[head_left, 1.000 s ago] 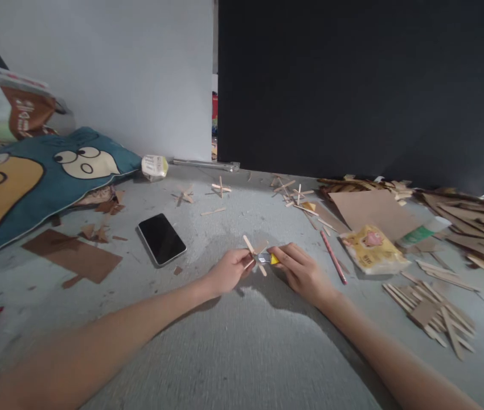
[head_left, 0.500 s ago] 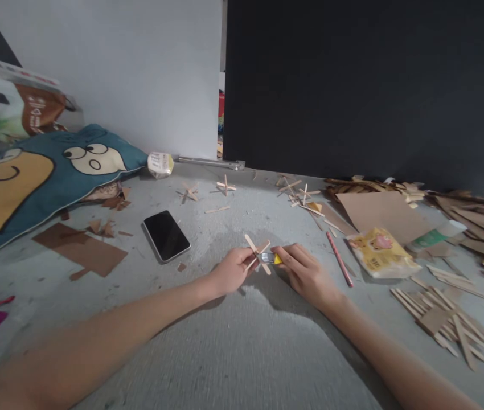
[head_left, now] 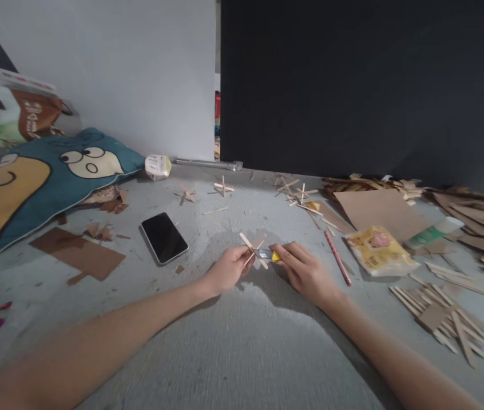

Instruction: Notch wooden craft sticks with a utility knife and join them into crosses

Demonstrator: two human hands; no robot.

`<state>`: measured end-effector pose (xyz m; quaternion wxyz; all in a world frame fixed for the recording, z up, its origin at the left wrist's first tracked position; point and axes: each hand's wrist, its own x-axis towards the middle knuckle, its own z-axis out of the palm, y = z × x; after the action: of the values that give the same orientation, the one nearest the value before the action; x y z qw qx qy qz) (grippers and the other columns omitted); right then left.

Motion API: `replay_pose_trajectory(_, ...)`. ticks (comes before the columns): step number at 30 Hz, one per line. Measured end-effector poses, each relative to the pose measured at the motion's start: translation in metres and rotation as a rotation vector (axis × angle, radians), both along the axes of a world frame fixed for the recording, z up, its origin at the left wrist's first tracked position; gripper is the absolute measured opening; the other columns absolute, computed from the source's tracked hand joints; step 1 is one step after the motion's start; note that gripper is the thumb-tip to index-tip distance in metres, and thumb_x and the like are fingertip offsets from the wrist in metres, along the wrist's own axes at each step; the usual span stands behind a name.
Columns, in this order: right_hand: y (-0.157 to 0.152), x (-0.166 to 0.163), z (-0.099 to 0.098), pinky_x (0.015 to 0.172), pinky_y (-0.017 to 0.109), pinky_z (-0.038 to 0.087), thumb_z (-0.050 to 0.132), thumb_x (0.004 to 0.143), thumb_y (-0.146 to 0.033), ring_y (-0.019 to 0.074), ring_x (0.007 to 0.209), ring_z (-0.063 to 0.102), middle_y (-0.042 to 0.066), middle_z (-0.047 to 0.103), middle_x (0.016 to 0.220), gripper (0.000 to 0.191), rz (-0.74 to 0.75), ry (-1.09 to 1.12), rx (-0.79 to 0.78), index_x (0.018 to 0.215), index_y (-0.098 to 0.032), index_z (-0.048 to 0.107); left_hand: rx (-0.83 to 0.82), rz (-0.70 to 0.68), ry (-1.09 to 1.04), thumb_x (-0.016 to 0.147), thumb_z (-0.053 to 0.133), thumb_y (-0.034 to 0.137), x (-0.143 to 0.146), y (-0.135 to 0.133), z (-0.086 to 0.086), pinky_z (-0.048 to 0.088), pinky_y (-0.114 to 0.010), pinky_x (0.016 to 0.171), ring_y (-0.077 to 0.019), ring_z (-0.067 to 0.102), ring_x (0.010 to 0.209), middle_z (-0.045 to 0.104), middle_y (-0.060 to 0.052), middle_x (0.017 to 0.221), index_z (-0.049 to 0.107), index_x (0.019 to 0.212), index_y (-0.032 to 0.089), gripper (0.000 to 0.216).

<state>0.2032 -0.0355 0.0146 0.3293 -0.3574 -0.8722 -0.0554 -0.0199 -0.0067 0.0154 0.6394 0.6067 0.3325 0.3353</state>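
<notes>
In the middle of the head view, my left hand (head_left: 230, 270) pinches a small cross of wooden craft sticks (head_left: 247, 241), held just above the grey table. My right hand (head_left: 304, 267) grips a yellow utility knife (head_left: 275, 255), its metal blade pointing left. The blade tip meets the cross near where the sticks meet; whether it cuts in, I cannot tell. Farther back stand similar stick crosses (head_left: 224, 187), and another group of crossed sticks (head_left: 302, 194) lies right of them.
A black phone (head_left: 164, 238) lies left of my hands, beyond it brown cardboard (head_left: 77, 253) and a blue cushion (head_left: 58, 182). To the right are a red pencil (head_left: 338, 259), a yellow tissue pack (head_left: 379, 250), a glue tube (head_left: 434, 232) and a pile of loose sticks (head_left: 441, 316).
The camera view has shifted slightly. The blade shows a little more length between my right hand and the stick cross. Both hands keep their hold.
</notes>
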Motion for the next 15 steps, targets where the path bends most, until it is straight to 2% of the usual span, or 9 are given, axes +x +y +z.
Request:
replay_pose_trajectory(9, -0.0022, -0.0027, -0.0005, 0.074, 0.035, 0.054, 0.04, 0.104, -0.015, 0.0224, 0.085, 0.062, 0.011, 0.067, 0.1, 0.04, 0.008, 0.023, -0.025, 0.142, -0.022, 0.05, 0.016, 0.0, 0.056, 0.086, 0.051, 0.026, 0.004, -0.0034, 0.0067, 0.019, -0.026, 0.054, -0.0093, 0.023, 0.054, 0.031, 0.007, 0.058, 0.047, 0.072, 0.02, 0.016)
replay_pose_trajectory(15, -0.002, -0.0026, 0.0004, 0.076, 0.034, 0.056, 0.04, 0.104, -0.016, 0.0224, 0.086, 0.064, 0.01, 0.067, 0.1, 0.04, 0.006, 0.042, -0.05, 0.142, -0.024, 0.051, -0.048, -0.02, -0.063, 0.081, 0.051, 0.026, 0.0013, -0.0015, 0.0024, 0.02, -0.026, 0.053, -0.0083, 0.023, 0.051, 0.032, 0.008, 0.059, 0.044, 0.072, 0.021, 0.013)
